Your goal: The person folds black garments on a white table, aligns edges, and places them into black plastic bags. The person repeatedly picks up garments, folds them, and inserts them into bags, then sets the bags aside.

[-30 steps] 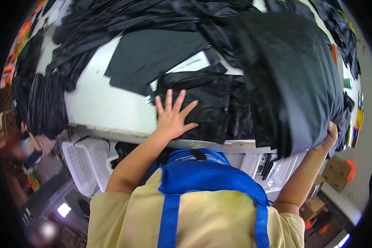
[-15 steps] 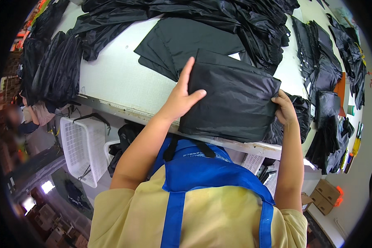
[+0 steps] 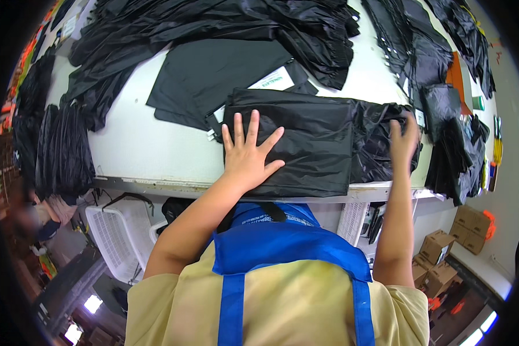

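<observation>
A folded black garment (image 3: 305, 144) of thin, shiny fabric lies along the table's near edge. My left hand (image 3: 247, 153) rests flat on its left part with the fingers spread. Toward the right, the fabric becomes a crumpled, gathered section (image 3: 375, 141). Over that end is my right hand (image 3: 405, 138), thumb and fingers apart, slightly blurred; whether it touches the fabric is hard to see. Just beyond the garment lie flat black pouches (image 3: 207, 69) in a loose stack, with a white printed card (image 3: 275, 79) partly showing among them.
A large heap of black garments (image 3: 213, 23) covers the far side of the white table (image 3: 121, 138). More black pieces hang over its left edge (image 3: 66, 150) and lie at the right, near an orange panel (image 3: 457, 81). White plastic baskets (image 3: 118, 236) stand below. Cardboard boxes (image 3: 437, 245) sit at lower right.
The folded garment has come down flat onto the table from a raised, tilted position. My left hand has moved from its edge onto its top; my right hand has let go of its right corner.
</observation>
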Motion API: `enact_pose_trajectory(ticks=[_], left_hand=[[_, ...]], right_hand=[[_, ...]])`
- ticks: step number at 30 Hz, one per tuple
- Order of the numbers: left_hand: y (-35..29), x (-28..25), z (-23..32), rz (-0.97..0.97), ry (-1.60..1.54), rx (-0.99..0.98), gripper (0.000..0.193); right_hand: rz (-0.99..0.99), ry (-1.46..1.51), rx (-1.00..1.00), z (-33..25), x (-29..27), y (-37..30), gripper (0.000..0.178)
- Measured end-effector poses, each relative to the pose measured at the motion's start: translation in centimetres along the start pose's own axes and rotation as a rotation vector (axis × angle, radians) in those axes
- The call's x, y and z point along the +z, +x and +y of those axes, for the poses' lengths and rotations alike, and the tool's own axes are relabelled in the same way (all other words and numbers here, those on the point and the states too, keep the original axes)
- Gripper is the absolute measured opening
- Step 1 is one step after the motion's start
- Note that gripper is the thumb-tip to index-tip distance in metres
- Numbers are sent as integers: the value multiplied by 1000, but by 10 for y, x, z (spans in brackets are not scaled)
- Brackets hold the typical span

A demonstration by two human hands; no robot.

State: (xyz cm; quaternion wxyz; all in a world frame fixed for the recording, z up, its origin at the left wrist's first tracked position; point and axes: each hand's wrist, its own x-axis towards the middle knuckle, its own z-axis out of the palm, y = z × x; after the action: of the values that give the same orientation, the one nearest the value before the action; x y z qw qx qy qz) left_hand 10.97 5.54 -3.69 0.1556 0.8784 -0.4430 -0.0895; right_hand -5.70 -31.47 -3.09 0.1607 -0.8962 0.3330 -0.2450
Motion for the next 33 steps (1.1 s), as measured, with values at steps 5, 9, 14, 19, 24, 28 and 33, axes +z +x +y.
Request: enact_pose_trajectory(ticks=[5,9,14,19,24,28,33], left_hand=[[41,-9,56,-128,-161,539,69],[99,10,85,-350,100,846,64],[126,22,108,-510,224,749,71],[175,26,153,-376,137,374,68],[189,-8,144,-167,-412,474,45],[143,-30,48,-186,-714,557,30],[88,-42,-27,-160,-956,-193,34]], right_hand=[[-297,-59,612,137,-47,14,79],[-649,460,953,105,-83,52,45],[-579,684,756,44,-151,90,43],[-438,156,-81,-136,-158,78,46],[-552,15,-186,-204,-79,-27,61],[-544,97,-166,-186,-43,-84,64],[-399,-3,-172,-190,-8,-121,59]])
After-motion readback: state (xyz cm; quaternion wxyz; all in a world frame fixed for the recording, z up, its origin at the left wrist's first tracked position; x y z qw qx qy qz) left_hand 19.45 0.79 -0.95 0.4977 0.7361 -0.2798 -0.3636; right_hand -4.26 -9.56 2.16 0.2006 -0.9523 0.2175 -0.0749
